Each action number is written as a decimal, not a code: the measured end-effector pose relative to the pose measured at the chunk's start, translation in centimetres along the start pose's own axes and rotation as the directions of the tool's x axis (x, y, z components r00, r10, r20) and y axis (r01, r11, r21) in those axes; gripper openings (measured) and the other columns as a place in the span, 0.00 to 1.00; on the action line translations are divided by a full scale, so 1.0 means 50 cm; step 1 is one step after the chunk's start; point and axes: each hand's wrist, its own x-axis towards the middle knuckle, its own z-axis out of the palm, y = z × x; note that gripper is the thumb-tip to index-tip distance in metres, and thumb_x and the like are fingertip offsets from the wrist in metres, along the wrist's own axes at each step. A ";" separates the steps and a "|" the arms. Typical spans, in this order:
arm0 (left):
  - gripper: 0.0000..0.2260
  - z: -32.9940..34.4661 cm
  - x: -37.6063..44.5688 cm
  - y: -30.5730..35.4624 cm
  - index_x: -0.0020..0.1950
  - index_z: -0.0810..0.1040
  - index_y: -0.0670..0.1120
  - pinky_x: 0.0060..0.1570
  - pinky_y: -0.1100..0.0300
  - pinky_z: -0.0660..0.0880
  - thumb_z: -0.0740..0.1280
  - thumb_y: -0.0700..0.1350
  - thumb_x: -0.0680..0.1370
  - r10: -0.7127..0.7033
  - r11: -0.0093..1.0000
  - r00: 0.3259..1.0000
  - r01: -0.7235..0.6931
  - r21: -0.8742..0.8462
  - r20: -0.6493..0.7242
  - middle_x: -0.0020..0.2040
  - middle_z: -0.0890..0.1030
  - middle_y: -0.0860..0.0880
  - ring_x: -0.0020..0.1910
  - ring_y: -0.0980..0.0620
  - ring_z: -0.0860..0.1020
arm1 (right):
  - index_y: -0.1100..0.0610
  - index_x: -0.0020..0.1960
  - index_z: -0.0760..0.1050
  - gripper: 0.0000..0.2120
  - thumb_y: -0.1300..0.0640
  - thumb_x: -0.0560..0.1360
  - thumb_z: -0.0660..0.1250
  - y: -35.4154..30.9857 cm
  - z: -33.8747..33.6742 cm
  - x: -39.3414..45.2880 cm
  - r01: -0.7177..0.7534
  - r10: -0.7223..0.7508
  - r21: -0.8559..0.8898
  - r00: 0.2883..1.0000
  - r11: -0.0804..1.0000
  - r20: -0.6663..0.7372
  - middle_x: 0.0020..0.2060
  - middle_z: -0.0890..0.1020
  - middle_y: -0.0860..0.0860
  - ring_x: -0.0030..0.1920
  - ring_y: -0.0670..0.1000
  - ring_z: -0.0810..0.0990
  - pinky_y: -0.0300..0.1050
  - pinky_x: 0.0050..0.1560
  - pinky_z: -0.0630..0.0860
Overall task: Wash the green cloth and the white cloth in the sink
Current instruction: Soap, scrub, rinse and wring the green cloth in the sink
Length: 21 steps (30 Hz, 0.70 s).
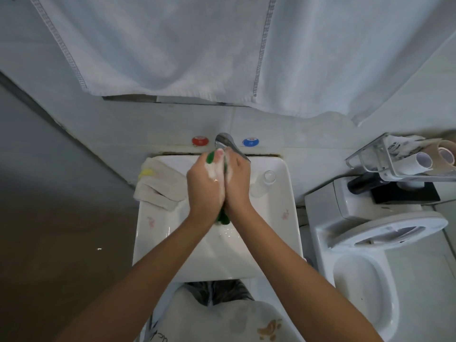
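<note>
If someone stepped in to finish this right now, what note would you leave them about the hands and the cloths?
Left hand and right hand: pressed together around the green cloth, both soapy, over the sink just below the tap.
White cloth: folded on the sink's left rim, apparently not yet washed.
Done: green cloth lathered, being scrubbed.
Left: rinse the green cloth, then wash the white one.
</note>
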 end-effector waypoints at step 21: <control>0.08 -0.061 0.034 -0.016 0.53 0.71 0.49 0.46 0.59 0.75 0.58 0.52 0.81 -0.104 0.991 0.913 0.062 0.117 0.393 0.44 0.78 0.52 0.45 0.55 0.78 | 0.66 0.49 0.79 0.06 0.66 0.73 0.68 -0.011 -0.054 -0.011 -0.162 0.139 0.093 0.968 0.982 0.210 0.40 0.82 0.61 0.43 0.58 0.83 0.49 0.44 0.81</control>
